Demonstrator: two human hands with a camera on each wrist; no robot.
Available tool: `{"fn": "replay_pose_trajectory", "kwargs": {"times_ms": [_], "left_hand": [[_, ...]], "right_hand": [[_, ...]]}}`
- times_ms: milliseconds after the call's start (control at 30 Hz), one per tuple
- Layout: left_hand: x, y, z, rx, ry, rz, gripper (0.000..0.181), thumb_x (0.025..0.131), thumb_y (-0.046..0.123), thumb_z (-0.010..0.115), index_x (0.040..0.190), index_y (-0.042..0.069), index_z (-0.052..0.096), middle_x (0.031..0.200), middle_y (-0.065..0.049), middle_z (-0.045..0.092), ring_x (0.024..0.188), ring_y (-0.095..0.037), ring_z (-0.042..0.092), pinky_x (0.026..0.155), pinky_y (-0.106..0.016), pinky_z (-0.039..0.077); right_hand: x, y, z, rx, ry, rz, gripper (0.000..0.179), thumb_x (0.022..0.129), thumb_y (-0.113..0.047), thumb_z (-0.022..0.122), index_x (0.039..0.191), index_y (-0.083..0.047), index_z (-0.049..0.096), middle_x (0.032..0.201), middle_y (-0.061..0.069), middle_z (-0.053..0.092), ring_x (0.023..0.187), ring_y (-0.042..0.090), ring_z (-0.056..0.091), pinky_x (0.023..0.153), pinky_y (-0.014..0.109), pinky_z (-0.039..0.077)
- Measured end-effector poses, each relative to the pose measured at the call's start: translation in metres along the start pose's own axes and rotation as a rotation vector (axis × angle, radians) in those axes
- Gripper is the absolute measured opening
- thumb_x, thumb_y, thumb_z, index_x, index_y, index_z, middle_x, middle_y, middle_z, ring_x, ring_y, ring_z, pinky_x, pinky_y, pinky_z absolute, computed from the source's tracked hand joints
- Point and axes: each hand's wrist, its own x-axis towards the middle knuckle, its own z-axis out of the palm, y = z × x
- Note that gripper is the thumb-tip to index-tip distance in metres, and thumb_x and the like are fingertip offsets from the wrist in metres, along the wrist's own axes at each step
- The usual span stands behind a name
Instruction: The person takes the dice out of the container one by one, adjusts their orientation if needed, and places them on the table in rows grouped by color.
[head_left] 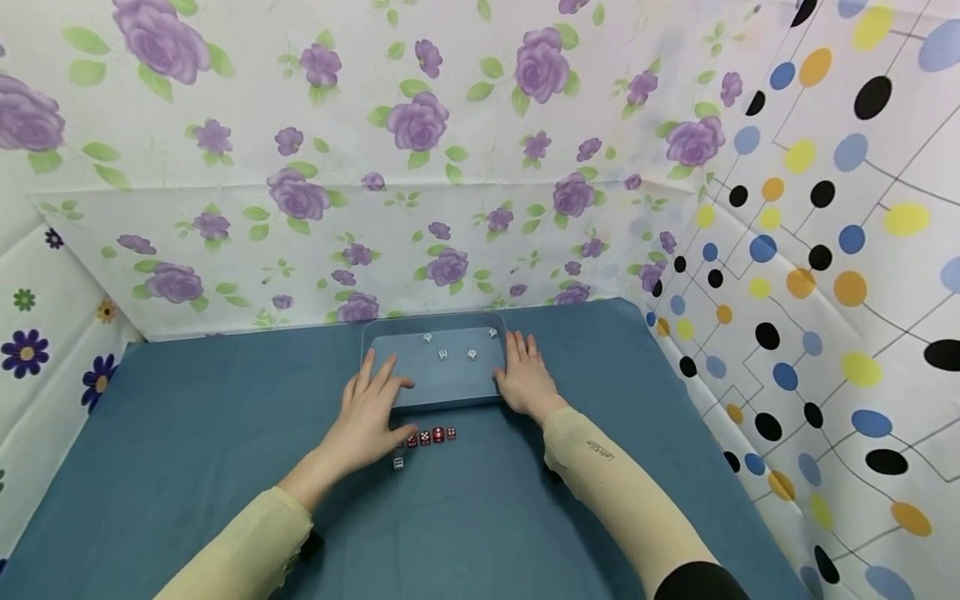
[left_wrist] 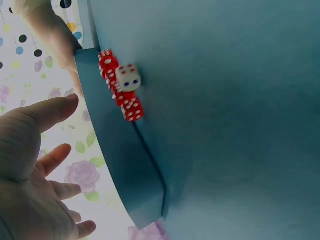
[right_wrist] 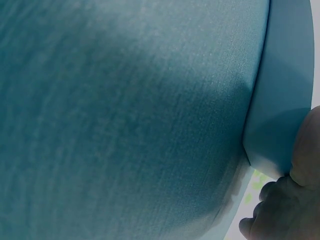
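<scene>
A blue rectangular tray (head_left: 450, 385) lies on the cloth-covered table, with several white dice (head_left: 442, 355) spread inside it. Over its left front corner hovers my left hand (head_left: 363, 419), fingers spread and thumb pointing toward a row of red dice (head_left: 425, 437). That row sits along the outside of the tray's front wall (left_wrist: 117, 150); one white die (left_wrist: 128, 78) lies just in front of it. At the tray's right side rests my right hand (head_left: 527, 375), its fingers extended along the outside and its thumb by the rim. The right wrist view shows this hand against the tray's corner.
A blue cloth (head_left: 247, 417) covers the table. Behind it hangs a white curtain with purple flowers (head_left: 450, 267). A dotted curtain (head_left: 810, 292) stands at the right, and a flowered one (head_left: 45, 392) at the left.
</scene>
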Motion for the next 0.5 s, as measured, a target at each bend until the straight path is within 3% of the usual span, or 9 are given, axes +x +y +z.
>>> {"fn": "replay_pose_trajectory", "kwargs": {"times_ms": [267,500], "left_hand": [[0.036,0.001,-0.003,0.010,-0.056,-0.048,0.060,0.088,0.027,0.092,0.137,0.007,0.064,0.172,-0.027,0.027,0.161,-0.052,0.002,0.121,-0.074,0.017],[0.070,0.002,0.002,0.031,-0.141,-0.115,0.057,0.092,0.027,0.087,0.141,0.008,0.065,0.174,-0.027,0.020,0.162,-0.049,-0.005,0.123,-0.071,0.013]], "right_hand": [[-0.002,0.000,-0.002,0.020,-0.017,-0.005,0.078,0.116,-0.039,0.045,0.172,-0.008,0.000,0.179,0.016,0.002,0.165,0.036,-0.005,0.131,0.051,0.009],[-0.006,-0.001,-0.005,0.032,-0.002,-0.019,0.078,0.116,-0.038,0.046,0.172,-0.007,0.002,0.179,0.017,0.005,0.165,0.037,-0.003,0.131,0.052,0.010]]}}
